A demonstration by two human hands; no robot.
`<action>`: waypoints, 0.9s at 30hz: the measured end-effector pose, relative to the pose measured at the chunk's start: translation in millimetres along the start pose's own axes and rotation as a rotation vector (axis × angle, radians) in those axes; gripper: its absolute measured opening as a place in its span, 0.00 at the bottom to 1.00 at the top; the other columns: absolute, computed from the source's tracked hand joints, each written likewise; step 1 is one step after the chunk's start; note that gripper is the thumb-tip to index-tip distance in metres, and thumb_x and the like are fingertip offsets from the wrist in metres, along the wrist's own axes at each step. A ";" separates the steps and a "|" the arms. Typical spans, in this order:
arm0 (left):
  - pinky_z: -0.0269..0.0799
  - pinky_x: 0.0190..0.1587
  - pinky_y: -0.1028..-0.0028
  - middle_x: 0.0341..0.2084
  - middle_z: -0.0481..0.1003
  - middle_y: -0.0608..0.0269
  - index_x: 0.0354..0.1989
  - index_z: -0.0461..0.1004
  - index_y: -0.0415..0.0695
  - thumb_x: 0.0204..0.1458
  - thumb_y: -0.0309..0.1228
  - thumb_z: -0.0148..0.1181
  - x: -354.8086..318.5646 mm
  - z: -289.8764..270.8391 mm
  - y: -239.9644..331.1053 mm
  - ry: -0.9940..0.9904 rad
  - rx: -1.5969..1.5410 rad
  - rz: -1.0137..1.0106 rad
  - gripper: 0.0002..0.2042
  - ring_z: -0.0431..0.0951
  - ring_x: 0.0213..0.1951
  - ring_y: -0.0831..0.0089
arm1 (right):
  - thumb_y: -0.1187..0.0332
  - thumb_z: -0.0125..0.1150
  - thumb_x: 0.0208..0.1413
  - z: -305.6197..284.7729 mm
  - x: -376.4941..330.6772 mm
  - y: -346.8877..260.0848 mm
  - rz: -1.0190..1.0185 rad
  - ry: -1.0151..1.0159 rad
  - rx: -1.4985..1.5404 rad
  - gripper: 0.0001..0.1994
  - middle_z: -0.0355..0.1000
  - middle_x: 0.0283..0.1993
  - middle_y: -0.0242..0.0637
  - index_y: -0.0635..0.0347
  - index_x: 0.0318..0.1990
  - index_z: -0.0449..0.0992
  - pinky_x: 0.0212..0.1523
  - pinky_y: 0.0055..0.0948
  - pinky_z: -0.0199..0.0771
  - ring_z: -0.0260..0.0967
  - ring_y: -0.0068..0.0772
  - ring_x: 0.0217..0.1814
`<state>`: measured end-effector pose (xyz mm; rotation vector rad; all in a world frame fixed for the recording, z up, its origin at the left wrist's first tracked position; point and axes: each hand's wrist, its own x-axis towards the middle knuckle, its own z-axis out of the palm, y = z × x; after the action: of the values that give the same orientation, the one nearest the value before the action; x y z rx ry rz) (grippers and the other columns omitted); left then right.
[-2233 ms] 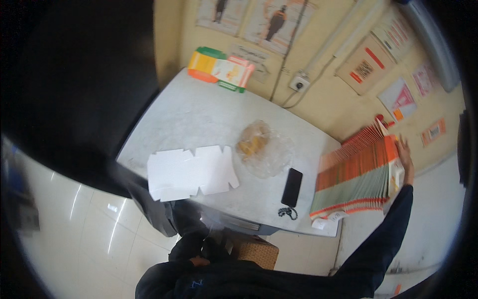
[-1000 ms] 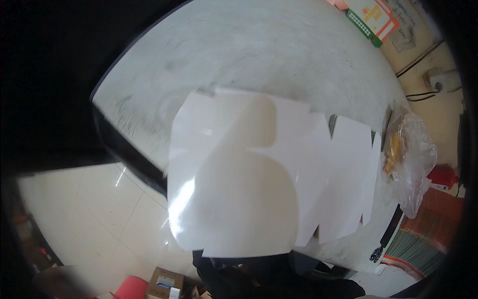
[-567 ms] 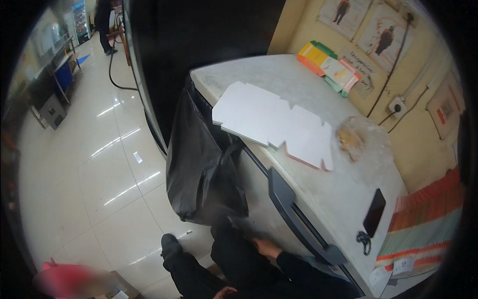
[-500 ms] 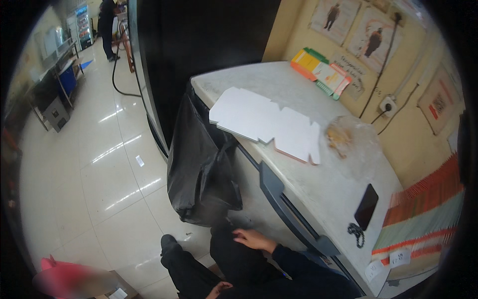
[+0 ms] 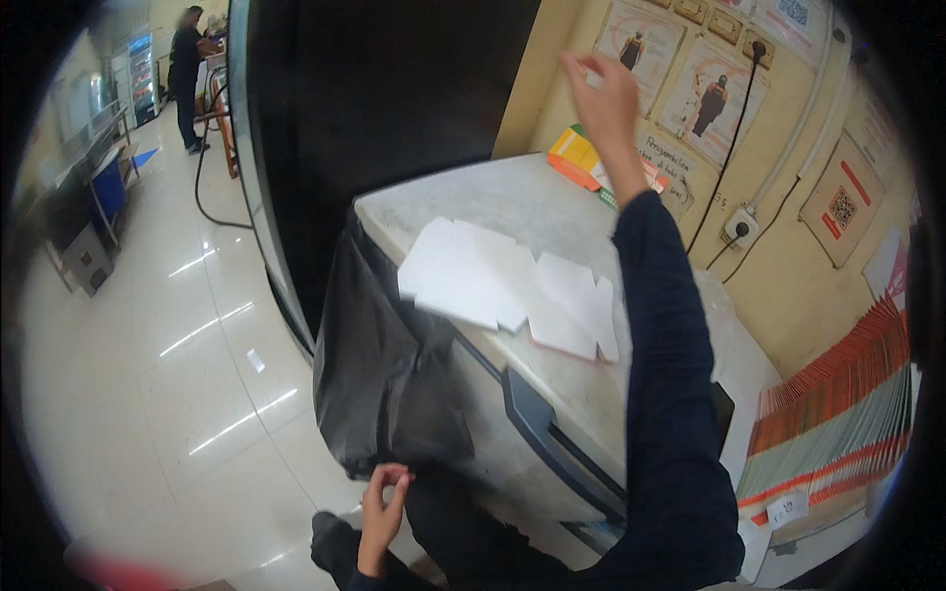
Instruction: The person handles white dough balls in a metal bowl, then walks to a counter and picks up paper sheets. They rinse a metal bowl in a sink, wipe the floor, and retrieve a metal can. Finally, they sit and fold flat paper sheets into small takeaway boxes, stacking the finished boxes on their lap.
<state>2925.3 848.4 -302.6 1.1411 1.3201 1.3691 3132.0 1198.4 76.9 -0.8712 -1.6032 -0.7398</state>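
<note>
My right hand [image 5: 603, 97] is raised high in front of the yellow wall, its dark sleeve crossing the picture. The fingers are bunched and blurred, so I cannot tell whether they hold anything. My left hand [image 5: 382, 504] hangs low by my legs with loosely bent fingers and holds nothing. It is just below a black plastic bag [image 5: 379, 374] that hangs down the side of a grey-topped chest cabinet [image 5: 532, 202]. A flat white die-cut carton blank [image 5: 503, 286] lies on the cabinet top, reaching to its near edge.
Orange, yellow and green packets [image 5: 574, 158] lie at the cabinet's far end. A fanned stack of orange-edged flat cartons [image 5: 838, 414] leans at the right. Posters and a wall socket [image 5: 737, 229] are on the wall. Another person [image 5: 187, 69] stands far off on the shiny tiled floor [image 5: 177, 345].
My right arm has risen from below into view, up in front of the wall. My left hand has moved left, under the black bag. The view has shifted slightly.
</note>
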 end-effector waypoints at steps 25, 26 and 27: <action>0.61 0.53 0.60 0.47 0.70 0.54 0.57 0.58 0.44 0.54 0.49 0.52 -39.9 -75.6 -47.1 0.227 0.254 -0.682 0.28 0.70 0.49 0.65 | 0.54 0.61 0.47 37.9 -246.6 419.7 1.042 -0.343 -0.089 0.21 0.76 0.36 0.45 0.63 0.40 0.78 0.39 0.37 0.70 0.74 0.40 0.38; 0.61 0.53 0.59 0.47 0.70 0.54 0.57 0.57 0.44 0.54 0.50 0.51 -42.8 -77.8 -47.7 0.234 0.252 -0.675 0.28 0.70 0.50 0.65 | 0.54 0.60 0.48 39.7 -232.3 412.8 1.033 -0.343 -0.137 0.18 0.76 0.33 0.43 0.60 0.38 0.79 0.37 0.36 0.70 0.75 0.38 0.35; 0.60 0.54 0.59 0.48 0.70 0.54 0.58 0.57 0.45 0.53 0.50 0.51 -45.0 -79.8 -47.2 0.239 0.253 -0.663 0.29 0.69 0.50 0.65 | 0.54 0.59 0.50 37.5 -220.3 399.7 1.085 -0.365 -0.197 0.16 0.77 0.30 0.41 0.58 0.35 0.81 0.34 0.36 0.70 0.75 0.36 0.33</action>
<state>2855.0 791.6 -351.9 0.6031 1.8718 0.8750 3476.3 1408.6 -139.8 -1.8641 -1.0879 0.0551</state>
